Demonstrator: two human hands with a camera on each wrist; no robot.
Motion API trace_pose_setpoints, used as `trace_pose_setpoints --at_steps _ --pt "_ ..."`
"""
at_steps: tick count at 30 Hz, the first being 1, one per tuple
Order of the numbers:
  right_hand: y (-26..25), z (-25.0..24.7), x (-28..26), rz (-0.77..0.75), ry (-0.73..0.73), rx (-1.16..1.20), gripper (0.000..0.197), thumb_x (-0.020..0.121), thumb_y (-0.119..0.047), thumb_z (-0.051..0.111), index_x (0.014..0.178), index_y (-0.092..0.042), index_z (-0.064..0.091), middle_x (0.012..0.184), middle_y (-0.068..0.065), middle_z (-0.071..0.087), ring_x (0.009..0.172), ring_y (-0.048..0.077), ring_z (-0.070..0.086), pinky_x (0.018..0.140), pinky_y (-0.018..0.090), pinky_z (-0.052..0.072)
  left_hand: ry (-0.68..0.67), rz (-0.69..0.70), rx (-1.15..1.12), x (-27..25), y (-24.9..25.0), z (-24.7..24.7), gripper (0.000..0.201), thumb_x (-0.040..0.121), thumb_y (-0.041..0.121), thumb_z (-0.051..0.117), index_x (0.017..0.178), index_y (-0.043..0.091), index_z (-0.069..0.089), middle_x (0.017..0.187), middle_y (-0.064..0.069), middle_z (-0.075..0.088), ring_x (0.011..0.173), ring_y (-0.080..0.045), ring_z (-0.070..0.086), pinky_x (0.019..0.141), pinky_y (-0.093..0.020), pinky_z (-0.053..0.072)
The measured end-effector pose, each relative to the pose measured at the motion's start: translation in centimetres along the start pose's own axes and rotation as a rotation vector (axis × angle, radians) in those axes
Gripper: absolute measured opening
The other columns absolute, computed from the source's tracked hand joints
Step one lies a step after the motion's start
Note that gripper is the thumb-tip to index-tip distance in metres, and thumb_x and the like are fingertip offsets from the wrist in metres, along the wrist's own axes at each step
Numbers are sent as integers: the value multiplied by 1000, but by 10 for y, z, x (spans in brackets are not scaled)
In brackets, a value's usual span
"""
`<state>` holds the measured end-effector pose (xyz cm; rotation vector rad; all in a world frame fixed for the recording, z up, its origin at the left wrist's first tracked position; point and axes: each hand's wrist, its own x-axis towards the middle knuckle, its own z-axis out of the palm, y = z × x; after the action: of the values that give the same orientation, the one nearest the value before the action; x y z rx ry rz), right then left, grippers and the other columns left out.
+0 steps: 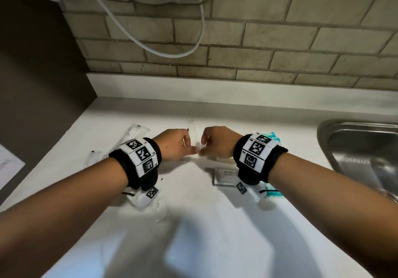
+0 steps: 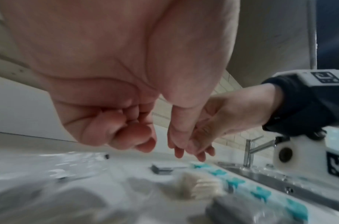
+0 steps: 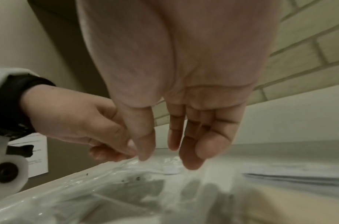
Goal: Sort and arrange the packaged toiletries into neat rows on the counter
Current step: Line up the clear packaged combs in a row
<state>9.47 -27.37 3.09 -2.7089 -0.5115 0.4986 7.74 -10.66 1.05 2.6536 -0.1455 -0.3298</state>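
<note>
A white tabletop (image 1: 193, 223) ran beneath a tiled wall, beside a steel sink (image 1: 364, 148). The left hand (image 1: 175, 143) and right hand (image 1: 217, 140) hovered close together, fingers loosely curled, apparently empty, over scattered toiletry packets (image 1: 225, 175). Sorting looked barely begun; next, a flat packet needs pinching.

Clear plastic-wrapped packets (image 1: 137, 130) flat on counter, scattered left of left hand (image 1: 175, 143) and under left wrist, contents blurred. Teal-and-white packets (image 2: 260, 192) flat in line right of right hand (image 1: 217, 143), toward sink side. Small flat clear packet with white label (image 1: 225, 175) below right wrist. Wrapped toothbrush head, white bristles (image 2: 198, 185), beside teal row.
</note>
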Motion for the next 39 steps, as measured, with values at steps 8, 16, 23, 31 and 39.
trace_pose_setpoints --at_steps 8,16,23,31,39 --pt "-53 44 44 150 -8 -188 48 92 -26 57 132 -4 43 133 16 47 121 35 52 96 42 47 -176 -260 308 -76 -63 9 69 68 81 55 53 13 53 53 0 54 52 -19 53 59 -29 45" --pt "-67 66 62 336 75 -207 51 87 -26 56 131 -7 39 132 13 43 126 36 41 100 46 39 -50 -228 258 -90 -70 18 56 71 64 67 55 14 47 58 0 50 57 -19 51 48 -29 34" --pt "-68 61 59 368 123 -158 54 87 -14 57 136 -7 36 134 14 41 124 39 46 98 46 41 1 -222 83 -92 -88 9 40 73 48 74 89 12 73 89 -3 72 83 -20 68 75 -33 57" --pt "-68 56 63 404 240 120 57 83 -9 58 132 -5 28 131 17 38 114 43 55 99 55 43 123 -145 -28 -73 -106 -29 11 78 18 71 89 19 73 81 3 67 75 -11 60 69 -20 44" --pt "-75 43 50 274 386 278 47 85 3 54 129 -1 39 120 22 56 102 35 57 73 32 42 248 -99 -34 -24 -136 -49 12 76 32 77 80 21 72 78 7 54 73 -13 54 62 -20 38"
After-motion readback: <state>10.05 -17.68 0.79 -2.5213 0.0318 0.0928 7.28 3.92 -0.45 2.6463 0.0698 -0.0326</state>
